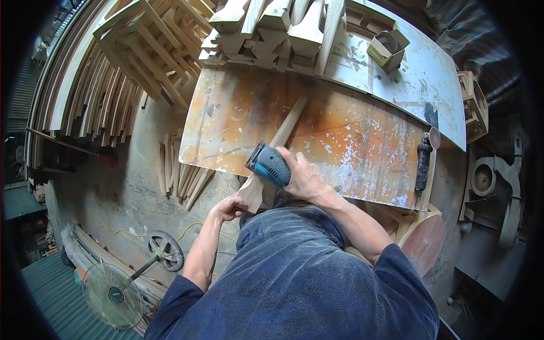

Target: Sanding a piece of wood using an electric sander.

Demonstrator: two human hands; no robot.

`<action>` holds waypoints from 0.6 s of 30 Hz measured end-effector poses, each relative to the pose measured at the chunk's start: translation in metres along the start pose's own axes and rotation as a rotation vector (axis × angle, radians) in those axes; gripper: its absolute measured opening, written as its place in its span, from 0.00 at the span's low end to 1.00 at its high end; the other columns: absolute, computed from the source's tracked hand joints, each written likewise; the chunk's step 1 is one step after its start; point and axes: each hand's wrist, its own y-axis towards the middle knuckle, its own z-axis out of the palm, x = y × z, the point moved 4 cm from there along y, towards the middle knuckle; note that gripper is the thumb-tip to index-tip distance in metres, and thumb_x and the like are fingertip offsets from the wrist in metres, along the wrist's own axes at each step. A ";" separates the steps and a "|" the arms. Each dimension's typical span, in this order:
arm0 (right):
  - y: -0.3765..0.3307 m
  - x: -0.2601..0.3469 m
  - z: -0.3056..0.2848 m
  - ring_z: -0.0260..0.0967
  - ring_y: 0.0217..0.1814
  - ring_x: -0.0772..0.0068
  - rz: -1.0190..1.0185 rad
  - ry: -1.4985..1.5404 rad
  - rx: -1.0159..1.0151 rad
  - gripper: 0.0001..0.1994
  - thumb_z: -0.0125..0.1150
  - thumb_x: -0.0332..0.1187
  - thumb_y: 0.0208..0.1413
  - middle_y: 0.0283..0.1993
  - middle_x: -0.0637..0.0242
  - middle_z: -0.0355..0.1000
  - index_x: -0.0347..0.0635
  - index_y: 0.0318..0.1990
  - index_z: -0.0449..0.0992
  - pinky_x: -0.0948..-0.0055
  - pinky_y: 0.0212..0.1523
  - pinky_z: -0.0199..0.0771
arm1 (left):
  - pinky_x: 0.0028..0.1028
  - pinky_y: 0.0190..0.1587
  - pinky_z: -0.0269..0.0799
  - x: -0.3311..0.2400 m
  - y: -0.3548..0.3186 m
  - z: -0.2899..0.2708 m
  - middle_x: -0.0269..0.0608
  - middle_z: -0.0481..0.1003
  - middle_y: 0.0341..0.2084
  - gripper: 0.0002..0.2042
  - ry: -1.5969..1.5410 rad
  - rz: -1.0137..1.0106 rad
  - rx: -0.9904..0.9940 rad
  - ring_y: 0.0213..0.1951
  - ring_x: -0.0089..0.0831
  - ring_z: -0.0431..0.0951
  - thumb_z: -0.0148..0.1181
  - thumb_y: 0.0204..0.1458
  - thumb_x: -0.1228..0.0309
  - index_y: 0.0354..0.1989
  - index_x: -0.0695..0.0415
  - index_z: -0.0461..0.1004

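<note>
My right hand (306, 177) is wrapped over a blue and black handheld power sander (268, 164). Its underside rests on a pale tapered wooden leg (290, 121), which slants from my lap out over the worktable. The wide near end of that leg is gripped by my left hand (225, 208), whose fingers curl under its edge. Beneath the leg's thin far end lies the worktable (345, 144), a board stained orange with white paint specks. The sander hides part of the leg, and its sanding face is out of sight.
Stacked wooden legs (306, 37) stand along the table's far side, with a yellow cardboard box (387, 50) to their right. A black cylindrical power tool (423, 161) lies at the right edge. Long boards (85, 85), loose sticks (195, 184) and a fan (115, 294) are leftward.
</note>
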 end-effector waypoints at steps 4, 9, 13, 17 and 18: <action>0.032 -0.054 -0.043 0.77 0.48 0.28 0.143 -0.015 -0.200 0.48 0.74 0.34 0.44 0.47 0.40 0.73 0.64 0.73 0.53 0.39 0.50 0.81 | 0.20 0.20 0.63 -0.020 -0.036 0.012 0.32 0.78 0.35 0.26 0.166 0.054 -0.072 0.29 0.22 0.78 0.63 0.48 0.74 0.59 0.48 0.71; 0.092 -0.121 -0.112 0.78 0.54 0.34 0.326 0.018 -0.386 0.48 0.70 0.35 0.41 0.47 0.36 0.79 0.51 0.74 0.55 0.48 0.59 0.79 | 0.22 0.23 0.67 -0.041 -0.056 0.021 0.33 0.78 0.38 0.29 0.455 0.117 -0.226 0.34 0.22 0.79 0.63 0.46 0.72 0.62 0.49 0.70; 0.105 -0.114 -0.133 0.79 0.53 0.36 0.313 0.058 -0.292 0.48 0.70 0.35 0.41 0.47 0.37 0.80 0.50 0.74 0.54 0.49 0.58 0.79 | 0.22 0.23 0.67 -0.040 -0.055 0.012 0.33 0.79 0.38 0.30 0.524 0.199 -0.274 0.34 0.25 0.82 0.66 0.42 0.71 0.60 0.50 0.71; 0.083 -0.056 -0.095 0.77 0.53 0.29 0.254 -0.179 -0.102 0.48 0.72 0.35 0.41 0.50 0.36 0.76 0.58 0.74 0.54 0.45 0.58 0.79 | 0.25 0.22 0.71 -0.034 -0.052 0.002 0.35 0.77 0.37 0.30 0.661 0.358 -0.412 0.30 0.24 0.77 0.66 0.43 0.71 0.61 0.52 0.72; 0.075 -0.048 -0.083 0.77 0.52 0.28 0.215 -0.177 -0.074 0.49 0.72 0.35 0.41 0.49 0.36 0.75 0.58 0.74 0.54 0.43 0.57 0.79 | 0.26 0.22 0.72 -0.032 -0.050 -0.002 0.36 0.77 0.37 0.30 0.748 0.402 -0.494 0.30 0.24 0.77 0.67 0.42 0.71 0.60 0.54 0.73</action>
